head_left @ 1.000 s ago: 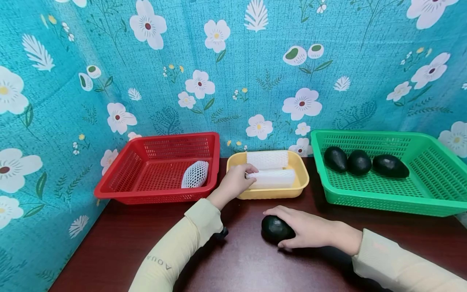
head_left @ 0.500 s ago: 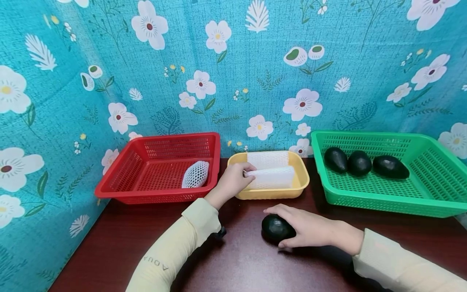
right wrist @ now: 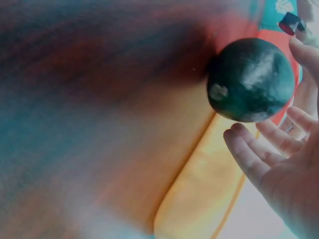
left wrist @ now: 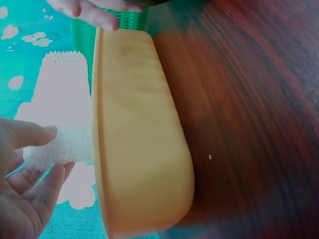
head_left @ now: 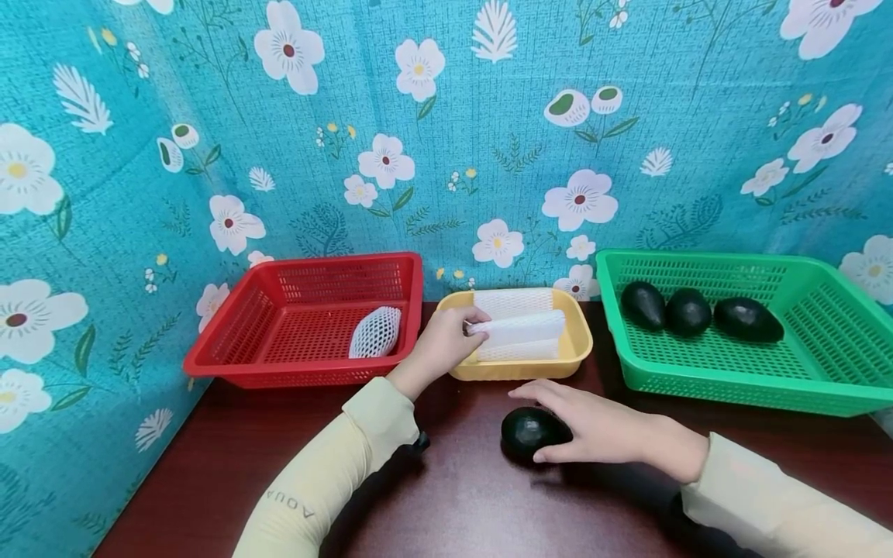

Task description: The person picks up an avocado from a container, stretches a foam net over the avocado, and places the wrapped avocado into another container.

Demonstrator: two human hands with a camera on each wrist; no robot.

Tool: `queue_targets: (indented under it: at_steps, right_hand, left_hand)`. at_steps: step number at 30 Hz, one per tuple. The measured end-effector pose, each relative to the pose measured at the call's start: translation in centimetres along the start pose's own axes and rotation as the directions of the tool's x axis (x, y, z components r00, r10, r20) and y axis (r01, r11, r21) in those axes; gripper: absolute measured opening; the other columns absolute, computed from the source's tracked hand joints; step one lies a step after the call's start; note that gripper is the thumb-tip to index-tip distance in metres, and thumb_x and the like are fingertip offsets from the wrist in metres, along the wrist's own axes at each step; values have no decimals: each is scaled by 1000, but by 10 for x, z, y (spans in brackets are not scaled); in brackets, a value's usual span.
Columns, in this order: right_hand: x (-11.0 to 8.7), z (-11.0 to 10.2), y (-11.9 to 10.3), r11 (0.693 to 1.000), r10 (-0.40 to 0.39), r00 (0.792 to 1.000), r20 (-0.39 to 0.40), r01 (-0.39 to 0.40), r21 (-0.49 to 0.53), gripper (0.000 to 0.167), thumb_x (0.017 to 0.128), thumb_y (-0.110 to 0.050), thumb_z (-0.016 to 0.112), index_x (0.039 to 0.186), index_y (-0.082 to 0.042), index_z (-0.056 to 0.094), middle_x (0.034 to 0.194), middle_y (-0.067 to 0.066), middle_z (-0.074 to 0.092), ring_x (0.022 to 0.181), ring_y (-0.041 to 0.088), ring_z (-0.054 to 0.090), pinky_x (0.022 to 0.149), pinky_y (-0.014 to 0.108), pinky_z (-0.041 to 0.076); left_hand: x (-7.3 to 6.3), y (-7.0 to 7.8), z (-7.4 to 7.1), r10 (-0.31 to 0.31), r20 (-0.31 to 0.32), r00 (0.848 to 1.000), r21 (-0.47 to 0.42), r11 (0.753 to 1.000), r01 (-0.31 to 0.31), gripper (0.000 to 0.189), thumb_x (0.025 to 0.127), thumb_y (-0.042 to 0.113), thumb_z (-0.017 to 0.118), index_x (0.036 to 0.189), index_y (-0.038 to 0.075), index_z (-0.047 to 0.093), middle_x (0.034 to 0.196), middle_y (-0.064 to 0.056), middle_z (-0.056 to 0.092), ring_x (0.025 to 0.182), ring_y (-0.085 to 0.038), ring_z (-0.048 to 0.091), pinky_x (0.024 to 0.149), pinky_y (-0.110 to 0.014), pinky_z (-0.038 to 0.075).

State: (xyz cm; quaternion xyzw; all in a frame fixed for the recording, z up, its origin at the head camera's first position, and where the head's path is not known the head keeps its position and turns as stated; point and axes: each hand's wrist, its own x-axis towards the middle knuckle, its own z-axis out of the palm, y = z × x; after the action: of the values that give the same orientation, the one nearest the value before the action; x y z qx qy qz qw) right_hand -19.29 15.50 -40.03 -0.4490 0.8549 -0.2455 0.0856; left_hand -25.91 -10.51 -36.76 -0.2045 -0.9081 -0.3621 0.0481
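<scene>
A flowered curtain (head_left: 446, 116) is hanging beyond a person's hands, over a dark table (head_left: 474, 504).

A green basket (head_left: 739, 393) is sitting beyond the right hand (head_left: 600, 426), a red basket (head_left: 300, 377) left of the left hand (head_left: 446, 341), and a yellow tray (head_left: 516, 371) between them, under the left fingertips. The left hand is pinching a white foam net (head_left: 526, 327); the right is spreading its fingers wide around an avocado (head_left: 526, 432) lying on the table, though whether it is touching cannot be told. Three more avocados (head_left: 688, 312) are resting in the green basket.
</scene>
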Motion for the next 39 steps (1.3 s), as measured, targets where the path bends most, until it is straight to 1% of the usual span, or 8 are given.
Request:
queue_targets:
  at_steps: [5, 12, 18, 23, 27, 32, 34, 39]
  right_hand:
    - [0, -9, -2, 999, -31, 998, -45, 30, -15, 66, 97, -48, 69, 148, -13, 47, 142, 2, 53, 127, 22, 55, 105, 43, 47]
    - [-3, -26, -7, 999, -21, 991, -131, 16, -36, 59, 97, -34, 74, 145, -10, 50, 139, 1, 56, 119, 15, 58, 96, 40, 54]
    - [-8, -40, -8, 995, 7, 974, -226, -29, -93, 56, 93, -29, 79, 141, -15, 54, 132, -3, 60, 114, 14, 60, 92, 38, 56]
    - [-12, -47, -10, 994, 17, 957, -290, -47, -98, 53, 93, -27, 79, 139, -17, 56, 127, -3, 61, 108, 15, 62, 86, 34, 57]
    - [-13, -52, -8, 994, -47, 936, -350, 8, -113, 55, 89, -14, 82, 137, -14, 57, 123, -1, 62, 105, 20, 64, 82, 31, 58]
    - [-14, -55, -7, 988, -105, 894, -436, 45, -144, 55, 84, -3, 83, 133, -12, 61, 117, -3, 64, 100, 12, 65, 79, 25, 57]
    - [-14, -56, -8, 988, -110, 874, -473, 45, -146, 53, 82, 0, 83, 130, -13, 63, 115, -4, 66, 97, 9, 65, 79, 21, 56]
    - [-11, -54, -10, 995, -78, 834, -546, 31, -94, 46, 82, 3, 83, 123, -12, 68, 109, -2, 69, 88, 10, 69, 78, 16, 54]
  left_hand:
    - [-3, 3, -2, 23, -22, 999, -14, 1000, -23, 20, 93, 12, 76, 113, 7, 76, 109, -6, 73, 92, -19, 62, 76, -26, 55]
    - [-13, 5, -10, 62, -33, 998, -26, 998, -63, 21, 92, 14, 77, 113, 9, 75, 109, -4, 73, 92, -17, 63, 75, -24, 56]
    - [-25, 6, -18, 98, -58, 993, -33, 994, -100, 20, 92, 11, 77, 111, 8, 75, 107, -5, 73, 92, -18, 66, 77, -26, 58]
    - [-36, 4, -22, 110, -78, 991, -55, 992, -114, 24, 90, 10, 79, 113, 7, 75, 111, -7, 73, 93, -19, 67, 80, -32, 60]
    - [-43, 3, -22, 109, -88, 990, -56, 992, -114, 26, 89, 10, 81, 114, 8, 74, 113, -6, 72, 95, -19, 67, 79, -31, 60]
    - [-50, 5, -22, 132, -125, 983, -53, 989, -140, 23, 88, 7, 81, 110, 7, 75, 109, -7, 73, 93, -19, 66, 80, -36, 61]
    - [-54, 5, -23, 133, -138, 981, -54, 988, -142, 23, 87, 7, 81, 109, 8, 75, 109, -6, 73, 92, -19, 65, 79, -35, 61]
    - [-61, 3, -24, 119, -164, 979, -63, 989, -131, 26, 86, 7, 82, 111, 10, 75, 110, -3, 72, 92, -16, 64, 77, -26, 59]
